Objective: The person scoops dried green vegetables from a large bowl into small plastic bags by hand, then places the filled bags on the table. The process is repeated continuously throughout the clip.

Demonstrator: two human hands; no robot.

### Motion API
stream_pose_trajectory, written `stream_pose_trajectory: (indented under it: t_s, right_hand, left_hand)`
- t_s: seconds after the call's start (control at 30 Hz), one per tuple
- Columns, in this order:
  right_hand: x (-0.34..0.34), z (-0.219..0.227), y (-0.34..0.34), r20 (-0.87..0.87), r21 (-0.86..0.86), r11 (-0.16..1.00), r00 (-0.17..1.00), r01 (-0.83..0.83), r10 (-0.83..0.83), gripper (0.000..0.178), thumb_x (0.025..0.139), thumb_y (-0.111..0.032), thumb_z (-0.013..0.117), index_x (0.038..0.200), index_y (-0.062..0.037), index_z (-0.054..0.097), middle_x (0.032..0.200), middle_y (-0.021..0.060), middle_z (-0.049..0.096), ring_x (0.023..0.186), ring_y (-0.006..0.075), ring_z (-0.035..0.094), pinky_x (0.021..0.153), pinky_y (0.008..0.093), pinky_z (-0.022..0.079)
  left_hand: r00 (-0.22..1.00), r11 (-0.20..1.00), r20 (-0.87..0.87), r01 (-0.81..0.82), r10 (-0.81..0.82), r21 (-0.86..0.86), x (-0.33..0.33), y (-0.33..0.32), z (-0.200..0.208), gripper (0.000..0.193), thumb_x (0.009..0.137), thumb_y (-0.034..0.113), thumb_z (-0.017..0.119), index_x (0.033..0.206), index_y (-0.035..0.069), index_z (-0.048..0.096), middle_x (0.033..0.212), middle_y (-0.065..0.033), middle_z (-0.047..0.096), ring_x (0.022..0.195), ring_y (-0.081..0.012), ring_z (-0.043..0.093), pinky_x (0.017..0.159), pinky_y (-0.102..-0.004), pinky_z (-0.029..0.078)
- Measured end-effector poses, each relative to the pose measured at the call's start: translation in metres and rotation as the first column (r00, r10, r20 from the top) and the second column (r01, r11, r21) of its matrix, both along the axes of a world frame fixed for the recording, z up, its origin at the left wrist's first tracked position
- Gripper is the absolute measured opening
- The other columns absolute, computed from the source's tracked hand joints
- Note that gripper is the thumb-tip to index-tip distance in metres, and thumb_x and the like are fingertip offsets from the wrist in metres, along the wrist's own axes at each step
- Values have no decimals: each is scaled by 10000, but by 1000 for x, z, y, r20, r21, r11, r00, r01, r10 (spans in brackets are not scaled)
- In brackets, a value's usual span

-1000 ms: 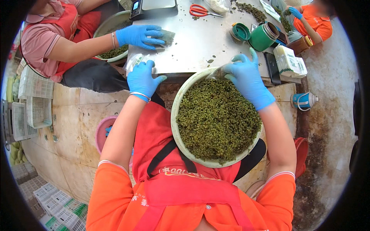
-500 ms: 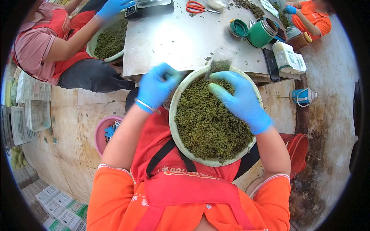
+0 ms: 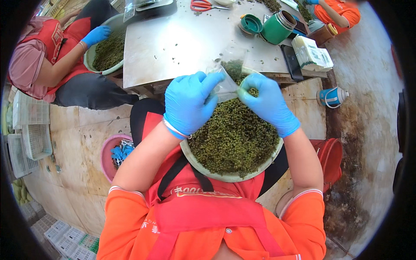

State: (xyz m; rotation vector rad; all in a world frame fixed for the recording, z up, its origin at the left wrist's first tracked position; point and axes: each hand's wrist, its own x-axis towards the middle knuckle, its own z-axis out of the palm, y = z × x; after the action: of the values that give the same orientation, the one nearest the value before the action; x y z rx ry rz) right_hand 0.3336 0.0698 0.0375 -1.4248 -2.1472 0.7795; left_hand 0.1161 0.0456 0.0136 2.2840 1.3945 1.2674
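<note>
A pale green basin (image 3: pixel 232 177) sits on my lap, heaped with small round green beads in clusters (image 3: pixel 236 136), which look like sea grapes or green peppercorns. Over its far side, a clear plastic bag (image 3: pixel 225 91) spans the gap between my two gloved hands; green bits show in its far part. My left hand (image 3: pixel 188 102), in a blue glove, pinches the bag's left edge. On the other side, my right hand (image 3: pixel 271 104), gloved alike, has its fingers pressed together at the bag's right edge. A few green beads show by its fingertips.
Ahead stands a metal table (image 3: pixel 173 52) with red scissors (image 3: pixel 203 5), a green jar (image 3: pixel 278 28), its lid (image 3: pixel 251 24) and a tissue pack (image 3: pixel 310 54). A co-worker's gloved hand (image 3: pixel 96 35) reaches over another basin (image 3: pixel 108 54). Pink (image 3: pixel 108 160) and red (image 3: pixel 331 162) tubs flank me.
My left hand has moved right to the bag and taken its edge. My right hand's spread fingers have closed together. The co-worker's hand has dropped from the table to their basin.
</note>
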Motion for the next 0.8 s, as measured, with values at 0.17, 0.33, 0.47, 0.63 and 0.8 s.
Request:
stream_pose_trajectory:
  t_s: [0.17, 0.33, 0.47, 0.63, 0.8]
  right_hand:
    - [36, -51, -2, 308, 92, 966, 930, -241, 203, 433, 847, -427, 688, 1175, -145, 685, 1190, 190, 636, 1001, 359, 637, 891, 480, 496]
    - [15, -42, -4, 374, -226, 939, 867, -258, 329, 524, 827, -452, 657, 1274, -180, 635, 1198, 174, 613, 1064, 385, 596, 945, 471, 474]
    - [28, -36, -8, 273, -196, 922, 884, -335, 380, 521, 775, -386, 693, 1246, -167, 647, 1118, 168, 629, 1012, 372, 618, 906, 446, 499]
    - [25, -62, 5, 204, -166, 966, 951, -199, 231, 403, 754, -295, 729, 1126, -144, 702, 1047, 159, 663, 964, 354, 641, 879, 417, 517]
    - [34, -41, 0, -158, -336, 942, 986, -11, -45, 300, 767, -145, 748, 1055, -64, 734, 1095, 117, 713, 999, 232, 677, 915, 350, 508]
  left_hand:
    - [928, 928, 369, 183, -54, -325, -3, 4, -11, 176, 863, 40, 668, 1030, 64, 719, 768, -5, 585, 601, -100, 518, 587, -240, 437]
    - [897, 773, 423, 179, 126, -609, -3, 17, -36, 143, 879, 72, 665, 998, 11, 714, 708, 57, 551, 620, -38, 460, 587, -204, 407]
    - [923, 683, 367, 196, 113, -703, -5, 20, -49, 149, 868, 113, 647, 947, 8, 716, 672, 49, 558, 618, -30, 462, 574, -206, 407]
    - [882, 698, 464, 282, 81, -658, 20, 28, -75, 97, 856, 58, 657, 946, 31, 632, 767, 24, 592, 646, -49, 532, 565, -218, 446]
    - [857, 666, 499, 301, 125, -683, 16, 33, -78, 107, 887, 113, 665, 912, 17, 624, 739, 10, 595, 618, -66, 551, 555, -237, 480]
